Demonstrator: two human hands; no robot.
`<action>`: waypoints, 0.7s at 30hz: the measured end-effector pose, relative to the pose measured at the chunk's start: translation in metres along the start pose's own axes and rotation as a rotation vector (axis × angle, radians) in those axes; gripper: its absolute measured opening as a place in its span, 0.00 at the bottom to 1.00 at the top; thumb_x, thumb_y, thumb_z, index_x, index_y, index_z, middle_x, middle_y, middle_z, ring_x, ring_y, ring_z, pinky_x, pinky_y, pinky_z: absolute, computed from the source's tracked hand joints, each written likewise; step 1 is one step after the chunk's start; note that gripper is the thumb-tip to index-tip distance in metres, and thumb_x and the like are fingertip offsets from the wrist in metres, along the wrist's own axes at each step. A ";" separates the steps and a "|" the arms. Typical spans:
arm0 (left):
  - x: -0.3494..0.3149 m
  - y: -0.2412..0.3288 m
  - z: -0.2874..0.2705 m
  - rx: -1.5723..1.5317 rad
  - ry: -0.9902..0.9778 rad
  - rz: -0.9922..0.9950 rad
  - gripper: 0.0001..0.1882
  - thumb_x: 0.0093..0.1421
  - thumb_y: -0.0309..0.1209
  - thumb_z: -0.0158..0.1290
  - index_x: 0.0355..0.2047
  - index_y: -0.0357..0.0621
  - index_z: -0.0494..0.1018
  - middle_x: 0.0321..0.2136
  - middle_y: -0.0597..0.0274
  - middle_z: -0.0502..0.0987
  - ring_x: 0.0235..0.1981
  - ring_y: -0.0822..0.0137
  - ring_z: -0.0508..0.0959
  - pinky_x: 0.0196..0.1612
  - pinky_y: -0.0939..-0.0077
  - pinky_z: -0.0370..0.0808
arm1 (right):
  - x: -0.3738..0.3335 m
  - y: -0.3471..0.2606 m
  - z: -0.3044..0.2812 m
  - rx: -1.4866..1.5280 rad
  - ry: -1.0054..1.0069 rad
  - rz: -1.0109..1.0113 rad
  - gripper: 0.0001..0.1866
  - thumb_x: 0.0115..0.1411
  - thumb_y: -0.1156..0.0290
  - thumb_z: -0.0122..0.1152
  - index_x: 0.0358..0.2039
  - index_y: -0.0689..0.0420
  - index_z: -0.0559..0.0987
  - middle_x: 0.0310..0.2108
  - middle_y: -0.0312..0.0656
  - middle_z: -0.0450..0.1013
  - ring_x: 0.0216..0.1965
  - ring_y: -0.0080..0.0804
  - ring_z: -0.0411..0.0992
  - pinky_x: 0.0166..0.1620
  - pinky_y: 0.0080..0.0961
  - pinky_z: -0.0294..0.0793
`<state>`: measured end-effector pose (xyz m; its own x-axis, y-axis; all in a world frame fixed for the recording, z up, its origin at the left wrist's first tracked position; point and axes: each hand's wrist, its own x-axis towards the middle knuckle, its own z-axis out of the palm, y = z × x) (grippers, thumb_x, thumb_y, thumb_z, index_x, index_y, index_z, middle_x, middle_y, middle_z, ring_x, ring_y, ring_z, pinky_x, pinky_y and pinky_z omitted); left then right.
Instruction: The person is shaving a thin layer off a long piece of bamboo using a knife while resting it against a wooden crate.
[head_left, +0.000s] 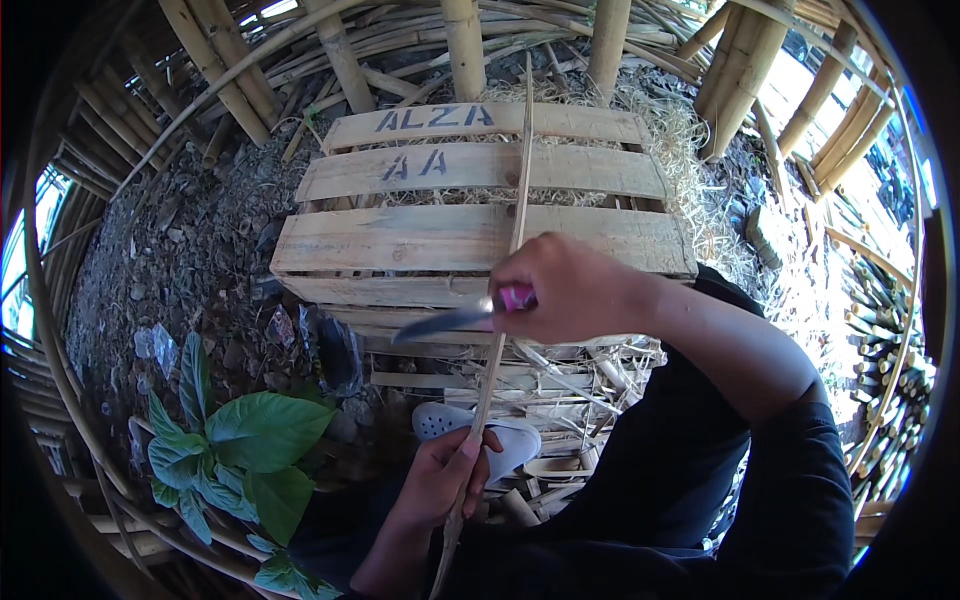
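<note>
A long, thin bamboo strip (524, 170) runs from my lap up across a slatted wooden crate (400, 240). My left hand (447, 478) is closed around its lower part, above my lap. Higher up, my right hand (560, 290) grips a knife (440, 325) by its pink handle, fingers wrapped round it. The knife's blade points left, and the strip passes close by the hand and the blade. Whether the edge touches the strip, I cannot tell. Dark lettering marks the crate's far slats.
Bamboo posts (463, 50) stand behind the crate. A leafy green plant (262, 432) grows at the lower left. Cut bamboo pieces (885, 370) are stacked at the far right. Straw (690, 170) and shavings lie around the crate. A white clog (513, 445) shows below it.
</note>
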<state>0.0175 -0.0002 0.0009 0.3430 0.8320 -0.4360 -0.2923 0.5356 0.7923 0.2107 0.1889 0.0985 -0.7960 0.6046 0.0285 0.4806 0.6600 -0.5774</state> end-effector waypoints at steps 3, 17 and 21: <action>0.001 0.000 0.002 0.062 0.039 0.022 0.16 0.71 0.37 0.40 0.43 0.37 0.72 0.15 0.69 0.66 0.10 0.80 0.64 0.15 0.87 0.63 | -0.007 -0.017 0.015 -0.031 -0.170 0.063 0.13 0.53 0.62 0.63 0.25 0.61 0.78 0.24 0.49 0.75 0.31 0.51 0.75 0.38 0.40 0.75; -0.005 0.006 -0.003 0.145 0.122 0.014 0.15 0.68 0.38 0.47 0.45 0.39 0.74 0.15 0.71 0.66 0.13 0.83 0.64 0.15 0.86 0.63 | 0.000 -0.010 0.027 -0.076 -0.254 -0.117 0.11 0.53 0.63 0.62 0.27 0.58 0.79 0.23 0.46 0.75 0.30 0.47 0.76 0.36 0.41 0.75; -0.005 0.003 -0.003 0.180 0.197 -0.005 0.15 0.67 0.38 0.49 0.45 0.40 0.74 0.15 0.71 0.66 0.12 0.83 0.64 0.15 0.85 0.63 | -0.001 -0.004 0.037 -0.192 -0.125 -0.348 0.06 0.55 0.66 0.62 0.33 0.52 0.80 0.23 0.38 0.75 0.27 0.37 0.76 0.32 0.35 0.75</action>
<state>0.0126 -0.0019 0.0045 0.1588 0.8508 -0.5009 -0.1214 0.5203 0.8453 0.1957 0.1690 0.0704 -0.9560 0.2795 0.0893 0.2250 0.8937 -0.3881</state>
